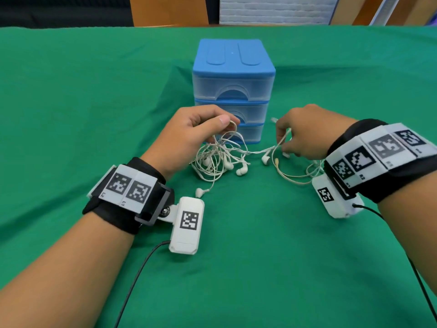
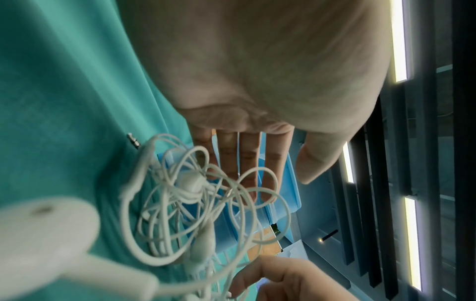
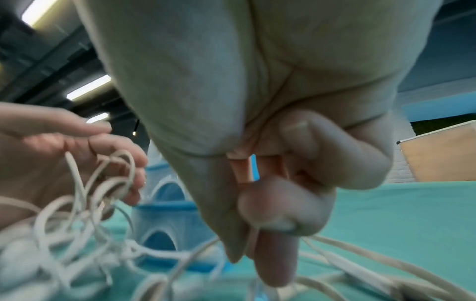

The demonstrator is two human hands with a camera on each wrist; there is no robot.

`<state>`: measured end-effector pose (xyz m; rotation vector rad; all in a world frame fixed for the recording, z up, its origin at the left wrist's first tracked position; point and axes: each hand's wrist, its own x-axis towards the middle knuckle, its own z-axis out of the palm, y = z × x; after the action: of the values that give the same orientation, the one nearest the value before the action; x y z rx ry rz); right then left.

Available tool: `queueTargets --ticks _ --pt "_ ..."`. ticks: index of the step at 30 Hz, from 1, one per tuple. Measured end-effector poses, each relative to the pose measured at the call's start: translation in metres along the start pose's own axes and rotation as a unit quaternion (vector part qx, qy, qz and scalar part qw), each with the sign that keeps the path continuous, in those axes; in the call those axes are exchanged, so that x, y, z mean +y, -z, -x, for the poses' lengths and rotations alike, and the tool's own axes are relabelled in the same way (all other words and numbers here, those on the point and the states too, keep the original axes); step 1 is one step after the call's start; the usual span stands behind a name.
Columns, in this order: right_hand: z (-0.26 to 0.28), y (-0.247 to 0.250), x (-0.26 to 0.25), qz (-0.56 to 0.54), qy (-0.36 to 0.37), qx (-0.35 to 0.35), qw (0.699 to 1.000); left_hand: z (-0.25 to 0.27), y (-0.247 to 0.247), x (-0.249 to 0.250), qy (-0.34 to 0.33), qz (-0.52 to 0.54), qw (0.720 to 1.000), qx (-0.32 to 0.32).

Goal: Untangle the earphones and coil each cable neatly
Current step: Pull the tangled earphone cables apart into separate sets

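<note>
A tangle of white earphones (image 1: pixel 217 159) (image 2: pixel 195 203) (image 3: pixel 77 213) lies on the green cloth just in front of the drawer unit. My left hand (image 1: pixel 227 124) (image 2: pixel 278 183) lifts loops of the tangle, with cable pinched between thumb and forefinger. My right hand (image 1: pixel 283 140) (image 3: pixel 257 234) pinches one cable that stretches taut from the tangle across to it. A looser cream cable loop (image 1: pixel 290 176) lies under the right wrist. One earbud (image 1: pixel 199 192) trails toward me on the cloth. A jack plug (image 1: pixel 274 120) (image 2: pixel 132 140) sticks out near the drawers.
A blue three-drawer plastic unit (image 1: pixel 233 74) (image 3: pixel 159 224) stands close behind both hands. Green cloth (image 1: pixel 71 102) covers the whole table. An orange chair back (image 1: pixel 168 10) stands beyond the far edge.
</note>
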<state>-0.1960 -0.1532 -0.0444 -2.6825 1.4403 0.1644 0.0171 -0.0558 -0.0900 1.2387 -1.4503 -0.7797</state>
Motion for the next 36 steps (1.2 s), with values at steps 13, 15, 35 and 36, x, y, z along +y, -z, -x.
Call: queueTargets --ticks 13,15,35,36 --pt "0.000 -0.006 -0.004 -0.040 0.023 -0.029 0.999 0.002 -0.001 -0.006 0.076 -0.161 0.970 -0.166" --pt "-0.001 -0.005 -0.001 -0.035 0.023 -0.013 0.999 0.002 0.000 -0.008 0.083 -0.184 0.966 -0.162" --pt "0.003 0.009 0.009 -0.182 0.039 0.103 0.977 -0.005 0.001 -0.003 -0.016 0.097 0.991 0.089" --pt "0.005 0.011 0.005 -0.208 0.069 0.094 0.971 -0.004 0.001 -0.003 -0.014 0.102 0.991 0.082"
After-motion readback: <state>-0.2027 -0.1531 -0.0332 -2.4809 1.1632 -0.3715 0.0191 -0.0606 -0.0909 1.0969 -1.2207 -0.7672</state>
